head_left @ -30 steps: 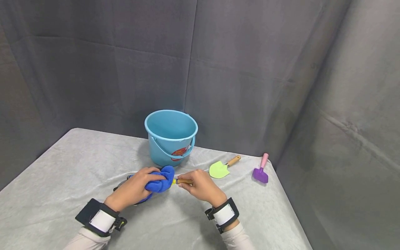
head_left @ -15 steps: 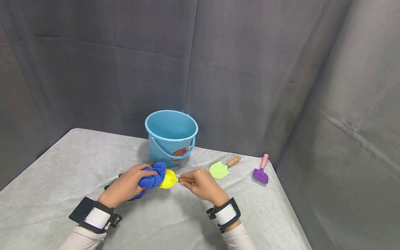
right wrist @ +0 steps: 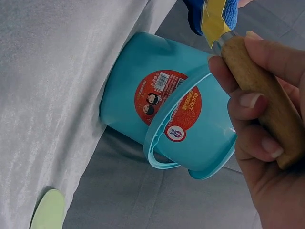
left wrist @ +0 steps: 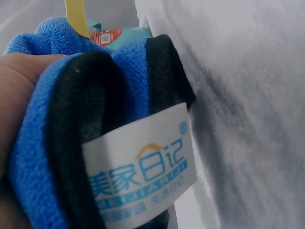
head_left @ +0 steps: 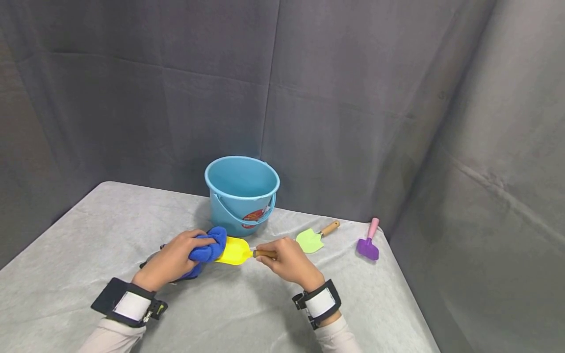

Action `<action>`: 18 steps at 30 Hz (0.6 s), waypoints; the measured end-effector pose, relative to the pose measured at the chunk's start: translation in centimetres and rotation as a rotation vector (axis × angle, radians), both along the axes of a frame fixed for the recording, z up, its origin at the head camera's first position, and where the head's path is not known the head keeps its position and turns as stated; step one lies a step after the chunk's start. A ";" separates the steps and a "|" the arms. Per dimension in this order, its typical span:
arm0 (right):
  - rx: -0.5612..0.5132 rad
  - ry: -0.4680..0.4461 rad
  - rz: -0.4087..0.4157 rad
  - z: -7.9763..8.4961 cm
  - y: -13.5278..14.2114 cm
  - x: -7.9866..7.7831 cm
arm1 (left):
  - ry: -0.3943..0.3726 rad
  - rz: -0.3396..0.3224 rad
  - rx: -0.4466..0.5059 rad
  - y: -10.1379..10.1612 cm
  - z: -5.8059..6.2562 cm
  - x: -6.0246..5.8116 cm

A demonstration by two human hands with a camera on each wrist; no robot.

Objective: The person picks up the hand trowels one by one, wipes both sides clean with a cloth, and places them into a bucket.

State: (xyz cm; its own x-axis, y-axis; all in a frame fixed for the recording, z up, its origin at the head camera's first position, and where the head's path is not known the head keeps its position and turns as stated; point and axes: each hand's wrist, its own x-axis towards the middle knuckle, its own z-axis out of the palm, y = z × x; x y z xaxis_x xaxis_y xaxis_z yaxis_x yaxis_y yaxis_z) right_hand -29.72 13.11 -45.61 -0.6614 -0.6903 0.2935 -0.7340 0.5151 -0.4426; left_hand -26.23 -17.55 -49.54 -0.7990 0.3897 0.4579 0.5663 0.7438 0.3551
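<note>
My right hand point(head_left: 289, 260) grips the wooden handle point(right wrist: 259, 86) of a small yellow trowel point(head_left: 235, 251), its blade pointing left. Bunched in my left hand point(head_left: 174, 257) is a blue towel point(head_left: 207, 249), wrapped over the far end of the blade so that the tip is hidden. In the left wrist view the towel shows a dark border and a white label point(left wrist: 143, 167) with blue print. A sliver of the yellow trowel also appears above the cloth there. Just beyond both hands stands a light blue bucket point(head_left: 231, 215), upright, its handle hanging down in front.
A green trowel point(head_left: 310, 240) with a wooden handle lies right of my right hand. Farther right, by the table's edge, is a purple trowel point(head_left: 368, 248) with a pink handle. Pale cloth covers the table point(head_left: 110, 220); grey curtains point(head_left: 344, 108) hang behind and to the right.
My left hand has moved left with the towel, sliding along the yellow trowel and baring most of its blade. My right hand has stayed nearly still, holding the handle.
</note>
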 end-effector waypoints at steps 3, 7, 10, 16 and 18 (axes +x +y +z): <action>-0.007 -0.015 0.001 0.0 0.1 0.0 | -0.015 0.007 -0.001 -0.2 0.1 0.0; -0.012 -0.052 -0.002 0.0 0.1 0.0 | -0.025 0.003 0.000 -0.5 0.2 0.0; -0.013 -0.058 -0.001 0.0 0.1 0.0 | -0.030 0.006 0.004 -0.7 0.1 -0.1; -0.024 -0.066 0.008 0.1 0.2 0.0 | -0.013 0.021 -0.013 -1.4 0.1 -0.1; -0.033 -0.084 0.012 0.2 0.2 -0.1 | -0.007 0.029 -0.013 -1.6 0.1 -0.1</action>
